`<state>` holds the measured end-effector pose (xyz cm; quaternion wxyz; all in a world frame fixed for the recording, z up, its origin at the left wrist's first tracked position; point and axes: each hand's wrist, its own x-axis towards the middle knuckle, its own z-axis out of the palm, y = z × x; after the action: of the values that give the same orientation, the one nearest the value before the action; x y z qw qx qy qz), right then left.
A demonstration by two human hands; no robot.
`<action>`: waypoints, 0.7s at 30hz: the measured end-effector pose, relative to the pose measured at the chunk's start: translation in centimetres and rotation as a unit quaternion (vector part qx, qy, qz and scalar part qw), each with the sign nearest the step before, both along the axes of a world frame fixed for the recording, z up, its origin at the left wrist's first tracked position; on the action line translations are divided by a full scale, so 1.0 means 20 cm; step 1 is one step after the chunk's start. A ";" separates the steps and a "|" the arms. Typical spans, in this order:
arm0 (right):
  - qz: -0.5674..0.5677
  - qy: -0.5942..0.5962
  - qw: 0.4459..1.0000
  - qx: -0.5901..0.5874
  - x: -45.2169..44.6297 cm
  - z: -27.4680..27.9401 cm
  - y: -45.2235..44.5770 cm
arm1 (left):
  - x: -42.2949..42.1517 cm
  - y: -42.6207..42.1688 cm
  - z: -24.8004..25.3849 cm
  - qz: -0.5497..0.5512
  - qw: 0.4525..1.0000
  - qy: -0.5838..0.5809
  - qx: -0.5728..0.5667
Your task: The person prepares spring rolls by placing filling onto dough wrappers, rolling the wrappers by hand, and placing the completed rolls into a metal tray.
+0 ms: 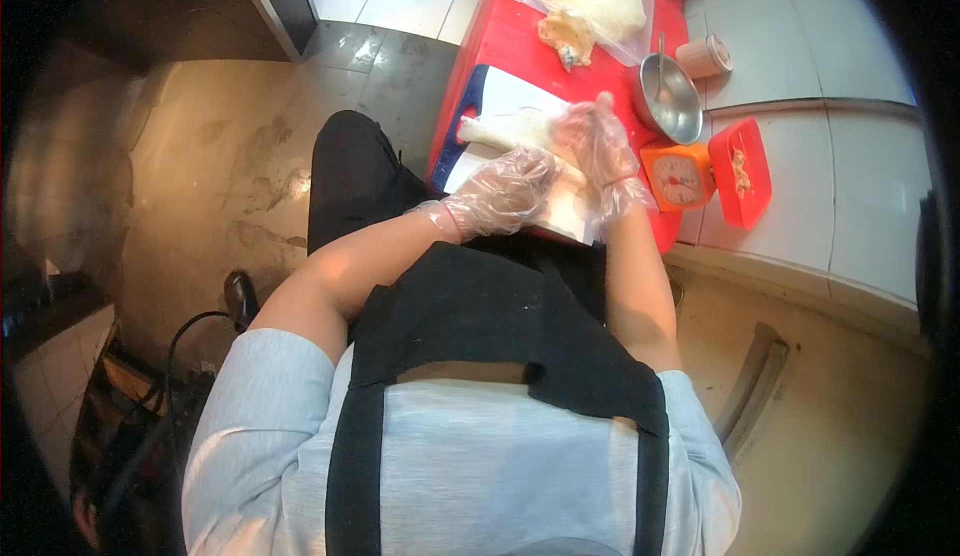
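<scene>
Both my hands wear clear plastic gloves over a white cutting board (512, 91) with a dark blue edge. A long pale piece that looks like dough (505, 128) lies across the board. My left hand (508, 188) is closed at the near side of this piece, its fingers curled; whatever it may hold is hidden. On the right side of the board is my right hand (603, 146), near the piece's right end. Motion blur smears its fingers, so its grip is unclear.
The board lies on a red table (510, 31). Beyond it are a clear plastic tub (645, 16) holding a large pale mass and a crumpled bag (567, 36). To the right stand a metal bowl (672, 106) with a spoon, a white cup (706, 56) and an orange scale (678, 178) with a red pan (757, 171).
</scene>
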<state>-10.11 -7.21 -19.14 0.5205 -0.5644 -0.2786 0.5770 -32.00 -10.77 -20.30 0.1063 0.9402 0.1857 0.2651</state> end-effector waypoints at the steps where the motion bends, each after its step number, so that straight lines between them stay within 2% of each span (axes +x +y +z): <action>1: 0.020 -0.027 0.999 -0.033 -0.02 0.02 -0.04 | 0.00 0.00 -0.01 0.001 1.000 0.002 0.008; 2: 0.040 -0.054 0.996 -0.065 -0.04 0.03 -0.05 | 0.01 0.00 -0.02 0.001 1.000 0.004 0.018; 5: -0.041 -0.066 0.997 -0.012 -0.03 0.02 0.05 | 0.00 0.00 0.00 -0.003 0.999 0.023 0.037; 6: 0.059 -0.017 0.998 0.020 0.04 -0.07 0.11 | 0.00 0.00 0.02 -0.005 0.999 0.031 0.042; 8: 0.100 0.009 0.995 -0.012 -0.12 -0.05 0.13 | 0.01 0.01 -0.03 -0.018 0.999 0.027 0.021; 9: 0.081 0.001 0.994 -0.076 -0.29 0.10 0.09 | 0.01 0.02 -0.05 -0.027 0.999 0.026 0.010; 12: -0.011 -0.049 0.998 0.048 -0.14 -0.04 0.18 | -0.01 0.01 0.03 -0.015 0.997 0.047 0.054; 15: -0.001 -0.020 1.000 0.008 -0.02 -0.03 0.04 | 0.01 0.01 -0.01 0.007 0.995 0.004 0.100; 19: 0.030 -0.097 0.992 -0.078 0.25 0.02 -0.18 | 0.01 0.01 -0.02 -0.005 0.999 0.018 0.038; 21: 0.062 -0.106 0.990 -0.065 0.29 -0.04 -0.20 | 0.01 0.01 -0.02 -0.012 1.000 0.018 0.006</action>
<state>-4.25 -11.13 -20.03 0.4136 -0.6368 -0.3283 0.5619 -31.76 -10.64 -20.65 0.1007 0.9475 0.1749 0.2479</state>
